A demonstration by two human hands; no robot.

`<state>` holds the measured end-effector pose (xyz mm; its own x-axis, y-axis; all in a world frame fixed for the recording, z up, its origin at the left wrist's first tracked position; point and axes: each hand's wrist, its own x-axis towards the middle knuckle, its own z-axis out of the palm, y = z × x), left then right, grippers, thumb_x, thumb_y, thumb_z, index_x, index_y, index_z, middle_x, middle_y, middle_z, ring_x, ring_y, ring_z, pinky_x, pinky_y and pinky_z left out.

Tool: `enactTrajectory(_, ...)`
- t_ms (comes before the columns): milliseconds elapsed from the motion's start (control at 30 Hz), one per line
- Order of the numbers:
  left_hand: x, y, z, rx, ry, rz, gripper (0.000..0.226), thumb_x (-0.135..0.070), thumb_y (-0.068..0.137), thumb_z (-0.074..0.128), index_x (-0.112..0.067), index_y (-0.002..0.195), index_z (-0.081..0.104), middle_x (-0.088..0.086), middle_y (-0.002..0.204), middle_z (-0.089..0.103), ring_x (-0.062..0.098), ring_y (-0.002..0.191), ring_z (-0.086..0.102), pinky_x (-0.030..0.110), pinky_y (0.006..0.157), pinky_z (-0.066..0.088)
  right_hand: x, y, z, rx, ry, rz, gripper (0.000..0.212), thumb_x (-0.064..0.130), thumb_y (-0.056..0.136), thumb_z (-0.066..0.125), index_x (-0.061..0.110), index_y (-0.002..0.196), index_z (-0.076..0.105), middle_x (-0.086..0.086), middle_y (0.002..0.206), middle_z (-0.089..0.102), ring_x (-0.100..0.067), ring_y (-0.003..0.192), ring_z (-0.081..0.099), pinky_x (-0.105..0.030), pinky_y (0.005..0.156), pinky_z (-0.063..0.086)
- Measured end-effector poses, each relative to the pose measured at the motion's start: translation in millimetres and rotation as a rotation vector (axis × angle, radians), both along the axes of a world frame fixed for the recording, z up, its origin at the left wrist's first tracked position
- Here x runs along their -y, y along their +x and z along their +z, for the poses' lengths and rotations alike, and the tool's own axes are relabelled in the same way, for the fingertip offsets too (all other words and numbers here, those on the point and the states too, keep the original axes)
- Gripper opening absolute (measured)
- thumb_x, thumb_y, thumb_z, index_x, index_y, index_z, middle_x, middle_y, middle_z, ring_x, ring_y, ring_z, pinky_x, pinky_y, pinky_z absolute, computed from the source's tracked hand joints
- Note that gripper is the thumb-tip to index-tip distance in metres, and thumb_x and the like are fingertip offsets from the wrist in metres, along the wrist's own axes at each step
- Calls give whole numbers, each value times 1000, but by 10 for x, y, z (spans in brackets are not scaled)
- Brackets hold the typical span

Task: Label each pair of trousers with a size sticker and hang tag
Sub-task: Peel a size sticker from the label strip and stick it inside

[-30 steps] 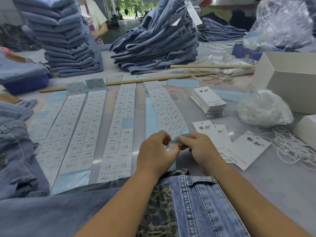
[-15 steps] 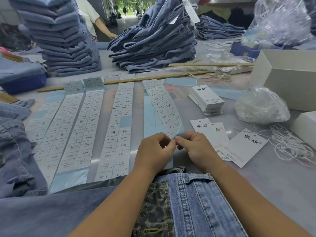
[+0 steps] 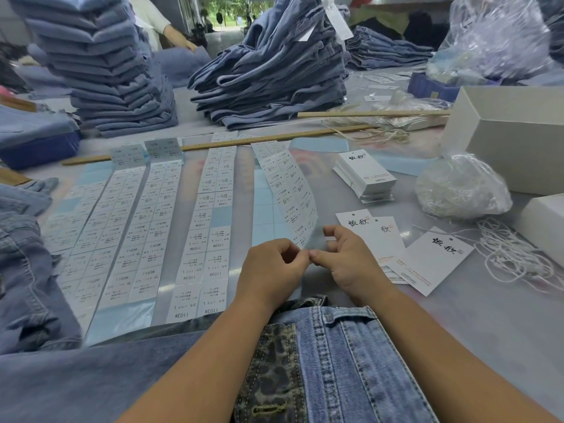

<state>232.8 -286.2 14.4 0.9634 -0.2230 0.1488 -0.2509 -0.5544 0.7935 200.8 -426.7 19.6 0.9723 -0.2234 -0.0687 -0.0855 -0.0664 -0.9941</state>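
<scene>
Head view: my left hand [image 3: 271, 270] and right hand [image 3: 348, 264] meet just above the waistband of the jeans [image 3: 345, 355] lying on the table [image 3: 488, 325] in front of me. Both hands have their fingers curled, thumb and forefinger tips pressed together on the near end of a size sticker strip [image 3: 290, 193], which lifts off the table and curves away from my hands. Whether one sticker is already peeled free between my fingertips I cannot tell.

To the left of my left hand, more sticker sheets [image 3: 146, 227] lie flat in long rows, printed 1103# with sizes such as XL and L. Just right of my right hand, loose hang tags [image 3: 433, 261] lie overlapping, and beyond them stands a neat stack of hang tags [image 3: 366, 175]. Further right are a tangle of white strings [image 3: 518, 254], a clear bag of strings [image 3: 460, 187] and a white box [image 3: 512, 132].

Beyond the strips, a wooden ruler [image 3: 274, 138] lies across the table, and behind it rise two piles of folded jeans [image 3: 268, 74]. More denim [image 3: 24, 270] is heaped far left of my left hand. Another person's hand [image 3: 180, 41] rests on cloth at the back.
</scene>
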Motion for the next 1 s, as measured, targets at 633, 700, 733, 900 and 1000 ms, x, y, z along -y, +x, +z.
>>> enactTrajectory(633,7,-40,15,125,47,12,41,-39,79,71,-20,58,42,-7,52,45,13,53,41,28,51,35,21,39,-58,7,74,-19,29,-4,89,64,18,108,59,-8,88,76,-22,84,72,-34,79,56)
enactTrajectory(700,10,-34,5,118,51,20,40,-34,80,70,-20,56,41,-6,51,44,11,53,40,26,52,33,18,39,-49,10,41,-10,27,-2,89,64,15,109,61,-7,86,74,-17,79,68,-27,76,53)
enactTrajectory(733,10,-29,3,109,56,24,38,-31,79,70,-20,55,42,-6,51,45,11,53,41,26,52,33,16,38,-46,11,31,-3,26,-1,89,65,15,109,62,-7,84,73,-15,77,66,-25,75,51)
enactTrajectory(900,16,-25,-1,88,76,26,33,-31,79,67,-21,56,45,-6,54,48,13,57,45,25,53,32,14,29,-36,12,36,3,26,-1,89,65,23,98,61,1,76,74,-7,70,66,-13,65,48)
enactTrajectory(1000,20,-25,-1,73,70,12,36,-37,81,67,-19,58,47,-6,54,49,13,57,45,26,53,36,15,25,-27,6,39,18,27,-2,90,64,22,102,61,-4,84,76,-10,76,70,-15,69,51)
